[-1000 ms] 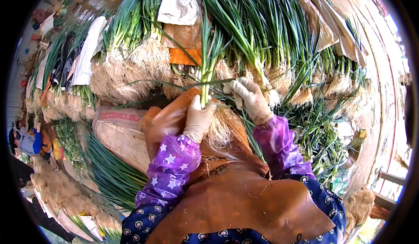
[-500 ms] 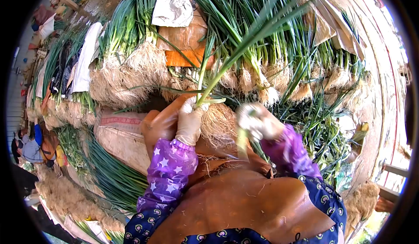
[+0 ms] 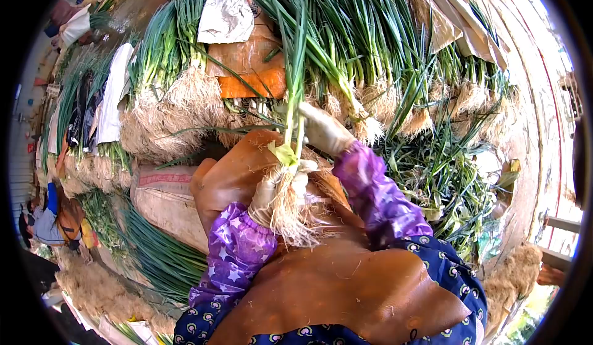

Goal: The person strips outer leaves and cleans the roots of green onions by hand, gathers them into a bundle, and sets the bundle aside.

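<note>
"steadying matters most: the left hand [image 3: 264, 197] is clamped round the held spring onions [image 3: 298, 88] near their roots [image 3: 285, 216], at the centre of the view, and a firm, uncrushing hold seems best."

"and the right hand [image 3: 327, 132]?"

"it reaches in from between one and two o'clock, fingertips at or just beside the stalks [image 3: 288, 122]; whether it pinches them cannot be told. a light touch would likely spare them, with the tops pointing to twelve and the roots hanging toward six."

"what is the count?"

"two hands, both gloved; at least two stalks in the hold; one yellowish leaf [image 3: 283, 154] just beside the left fingers; one white sheet [image 3: 227, 12] at eleven; one pale sack [image 3: 170, 208] between eight and nine; one brown apron [image 3: 346, 283] toward six. the massed spring onions [image 3: 364, 48] at one are too crowded to count."
</note>
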Demonstrator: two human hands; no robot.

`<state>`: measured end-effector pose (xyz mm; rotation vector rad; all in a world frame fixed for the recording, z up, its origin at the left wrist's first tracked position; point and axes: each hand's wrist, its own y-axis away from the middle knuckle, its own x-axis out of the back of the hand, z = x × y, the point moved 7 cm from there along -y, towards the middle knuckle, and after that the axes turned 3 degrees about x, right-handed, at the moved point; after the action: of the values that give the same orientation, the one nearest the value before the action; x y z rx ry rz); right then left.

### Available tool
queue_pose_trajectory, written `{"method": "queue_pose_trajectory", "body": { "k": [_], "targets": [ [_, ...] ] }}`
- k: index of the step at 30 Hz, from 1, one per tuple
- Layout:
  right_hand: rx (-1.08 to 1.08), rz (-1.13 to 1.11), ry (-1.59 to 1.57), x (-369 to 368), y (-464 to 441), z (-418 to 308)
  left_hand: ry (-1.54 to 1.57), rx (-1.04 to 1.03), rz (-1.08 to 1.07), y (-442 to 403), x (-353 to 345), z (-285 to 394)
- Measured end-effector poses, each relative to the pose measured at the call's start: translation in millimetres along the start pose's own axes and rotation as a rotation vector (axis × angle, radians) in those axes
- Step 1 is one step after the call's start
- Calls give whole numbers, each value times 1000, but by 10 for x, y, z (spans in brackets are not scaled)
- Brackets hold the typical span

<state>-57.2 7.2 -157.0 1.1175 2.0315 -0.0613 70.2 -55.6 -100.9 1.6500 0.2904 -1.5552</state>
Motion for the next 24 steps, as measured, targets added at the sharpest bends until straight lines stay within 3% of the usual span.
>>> {"method": "queue_pose_trajectory", "body": {
  "k": [1,2,3,4,5,6,7,10,11,13,15,16,17,20,22,23,24],
  "targets": [
    [184,-2,-4,-173,-52,-182,8,29,3,25,19,-31],
    [185,47,-16,-178,-123,-149,35,-29,-137,32,-8,12],
    [188,96,-26,-180,-167,-132,63,-118,53,98,-32,83],
    [93,241,216,-169,-65,-192,92,-170,45,113,22,143],
    [170,275,336,-78,-77,-144,121,-219,33,127,77,214],
    [233,315,329,-98,6,-178,72,-280,226,207,183,261],
    [296,358,320,-143,127,-231,124,-304,186,162,237,289],
    [102,109,299,-447,638,-332,101,-305,199,120,351,369],
    [196,-65,108,-563,827,-347,79,-319,213,107,387,421],
    [287,-388,186,-536,1126,-338,62,-344,231,124,381,486],
    [161,88,194,-43,938,-190,161,-295,184,105,265,404],
    [37,281,386,194,763,-107,207,-230,-16,45,172,371],
    [-49,188,413,188,589,-17,214,-208,-62,50,35,328],
    [44,-196,6,-415,197,7,214,-134,-93,15,84,160],
    [4,-211,-202,-558,6,59,165,-96,-39,31,136,114],
    [39,-108,-122,-477,-99,121,156,-75,-57,49,114,109],
    [113,-45,67,-451,-94,40,26,-98,142,77,264,155]
  ]
}}
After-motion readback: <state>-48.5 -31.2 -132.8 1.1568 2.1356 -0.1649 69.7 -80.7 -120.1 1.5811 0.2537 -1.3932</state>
